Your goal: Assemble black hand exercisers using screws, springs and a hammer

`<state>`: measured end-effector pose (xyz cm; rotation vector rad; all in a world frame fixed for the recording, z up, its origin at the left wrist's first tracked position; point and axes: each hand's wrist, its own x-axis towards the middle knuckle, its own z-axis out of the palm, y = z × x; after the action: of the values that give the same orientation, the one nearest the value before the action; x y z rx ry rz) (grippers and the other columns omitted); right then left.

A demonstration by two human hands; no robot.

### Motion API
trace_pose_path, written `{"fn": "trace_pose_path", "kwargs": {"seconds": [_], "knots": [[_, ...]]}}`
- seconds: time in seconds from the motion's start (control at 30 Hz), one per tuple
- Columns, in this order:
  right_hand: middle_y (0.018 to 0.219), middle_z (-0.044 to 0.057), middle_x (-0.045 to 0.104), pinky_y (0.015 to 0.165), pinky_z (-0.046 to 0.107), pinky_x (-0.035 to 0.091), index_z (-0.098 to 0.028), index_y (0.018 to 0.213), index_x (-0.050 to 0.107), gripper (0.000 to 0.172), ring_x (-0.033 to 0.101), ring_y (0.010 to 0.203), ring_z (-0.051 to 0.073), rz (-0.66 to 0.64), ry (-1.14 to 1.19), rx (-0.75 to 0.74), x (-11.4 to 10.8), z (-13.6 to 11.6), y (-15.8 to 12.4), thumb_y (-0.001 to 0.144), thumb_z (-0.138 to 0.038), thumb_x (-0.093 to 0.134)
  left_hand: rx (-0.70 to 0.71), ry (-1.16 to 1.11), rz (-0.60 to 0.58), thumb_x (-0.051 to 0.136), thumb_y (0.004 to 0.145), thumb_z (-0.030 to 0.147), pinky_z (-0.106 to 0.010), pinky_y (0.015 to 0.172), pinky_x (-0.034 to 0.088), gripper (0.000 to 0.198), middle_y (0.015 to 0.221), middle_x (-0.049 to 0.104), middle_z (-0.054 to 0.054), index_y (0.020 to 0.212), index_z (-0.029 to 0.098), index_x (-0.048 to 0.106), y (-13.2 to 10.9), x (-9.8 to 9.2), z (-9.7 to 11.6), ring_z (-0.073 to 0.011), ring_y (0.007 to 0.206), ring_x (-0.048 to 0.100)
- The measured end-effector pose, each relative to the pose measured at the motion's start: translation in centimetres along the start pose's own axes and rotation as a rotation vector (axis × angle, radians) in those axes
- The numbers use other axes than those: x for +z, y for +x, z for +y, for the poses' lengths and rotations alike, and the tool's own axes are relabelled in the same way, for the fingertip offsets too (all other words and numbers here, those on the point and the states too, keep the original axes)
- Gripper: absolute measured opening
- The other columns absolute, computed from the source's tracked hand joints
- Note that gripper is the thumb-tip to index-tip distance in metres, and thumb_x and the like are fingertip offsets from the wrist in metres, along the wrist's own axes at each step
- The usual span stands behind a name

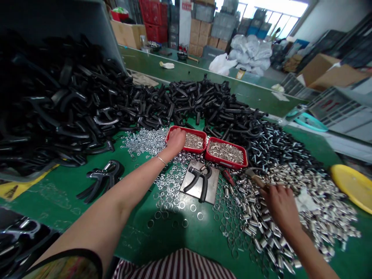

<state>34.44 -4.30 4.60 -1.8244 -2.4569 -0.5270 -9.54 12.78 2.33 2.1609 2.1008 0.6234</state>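
Note:
My left hand (176,140) reaches into the left red tray (200,150), fingers bent down among small metal parts; what they pinch, if anything, is hidden. In my right hand (280,199) is a hammer (255,176), gripped by its wooden handle above a heap of metal sleeves (273,228). Between the hands, a black plier-shaped clamp (200,181) lies on a square metal plate (213,186). A second red tray (226,164) with small pins stands right of the first. A red-handled tool (228,177) lies just below it.
Black handles (186,100) are heaped behind the trays and in a grey bin (113,42) at left. Metal rings (174,193) and black screws (285,143) are scattered around. Assembled clamps (103,178) lie at left. A yellow lid (351,188) sits at right.

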Motion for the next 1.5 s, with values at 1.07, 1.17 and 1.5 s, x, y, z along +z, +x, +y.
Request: {"fn": "trace_pose_path", "kwargs": {"seconds": [1.07,1.17,1.5], "knots": [[0.066,0.004,0.063,0.053,0.028,0.036,-0.023,0.085,0.049,0.025,0.060,0.056,0.021,-0.367,0.757,-0.021,-4.9,-12.9,3.9,0.098,-0.043,0.040,0.033,-0.460,0.102,0.054,0.085,0.013,-0.034,0.096,0.048,0.017,0.101,0.071,-0.005,0.094,0.018,0.068,-0.9,-2.2,-0.8,-0.0191,0.099,0.063],[0.064,0.001,0.062,0.055,0.028,0.039,-0.023,0.086,0.051,0.028,0.060,0.057,0.019,-0.447,0.920,0.004,-4.1,-12.1,3.9,0.099,-0.045,0.040,-0.041,-0.624,0.149,0.055,0.087,0.017,-0.031,0.087,0.051,0.017,0.101,0.070,-0.006,0.102,0.017,0.065,-2.0,-2.9,0.0,-0.0166,0.092,0.065],[0.058,-0.005,0.055,0.036,0.023,0.030,-0.024,0.083,0.051,0.038,0.043,0.039,0.011,-0.453,1.377,0.428,-2.4,-12.5,3.3,0.092,-0.060,0.047,0.264,-0.538,-0.336,0.054,0.093,0.023,-0.034,0.079,0.049,0.012,0.090,0.069,-0.006,0.090,0.021,0.065,-11.1,-1.6,6.3,-0.0203,0.085,0.064]]}}
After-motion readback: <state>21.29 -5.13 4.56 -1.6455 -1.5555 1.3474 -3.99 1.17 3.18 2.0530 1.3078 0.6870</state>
